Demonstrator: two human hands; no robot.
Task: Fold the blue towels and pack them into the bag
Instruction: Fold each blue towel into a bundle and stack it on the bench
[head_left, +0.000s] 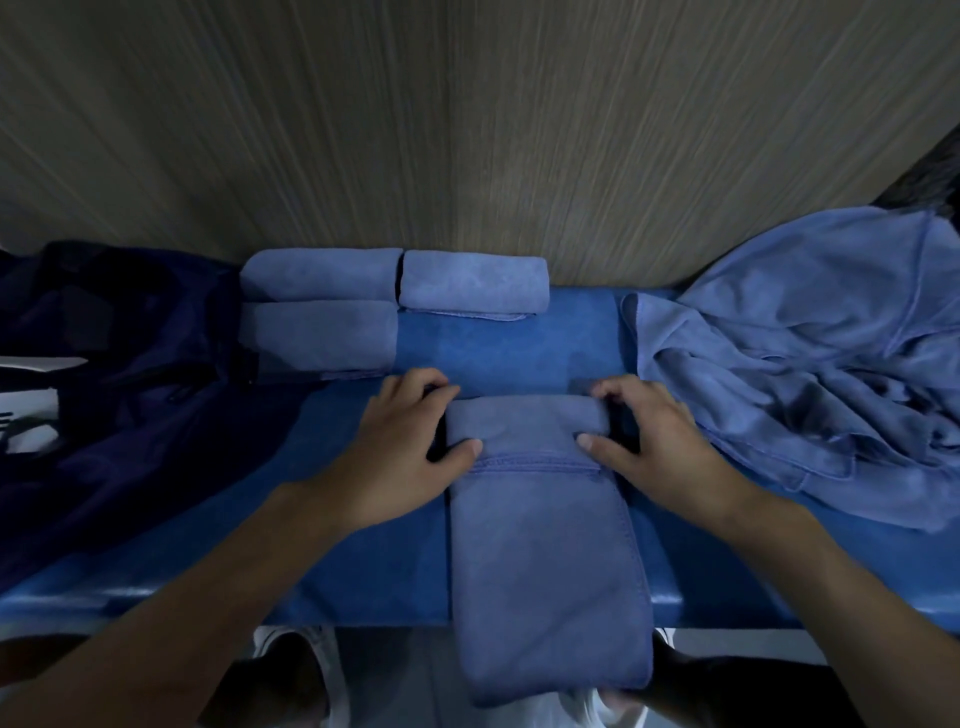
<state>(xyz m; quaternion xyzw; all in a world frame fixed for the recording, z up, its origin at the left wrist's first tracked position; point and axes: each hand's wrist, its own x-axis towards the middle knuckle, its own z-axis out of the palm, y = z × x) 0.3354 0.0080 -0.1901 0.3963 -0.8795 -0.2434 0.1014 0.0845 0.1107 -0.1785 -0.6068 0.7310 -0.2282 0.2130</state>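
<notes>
gripping the rolled far end of a soft blue towel (545, 545), left hand (410, 447) and right hand (649, 441) pinch it between curled fingers (431, 382) and thumbs. the strip lies mid-tabletop (509, 348), overhanging the near edge. it looks light, limp and plush, best held at both ends. rolled towels (472, 280) behind, crumpled pile (805, 338) right, dark bag (130, 338) left.

The left hand (410, 441) and the right hand (644, 436) held the two sides of the rolled end of a long towel (545, 545) on the blue bench (498, 348). Three rolled towels (474, 283) lay close together at the back by the wall (467, 130). A dark bag (119, 364) sat at the left, a messy towel pile (805, 353) at the right.
</notes>
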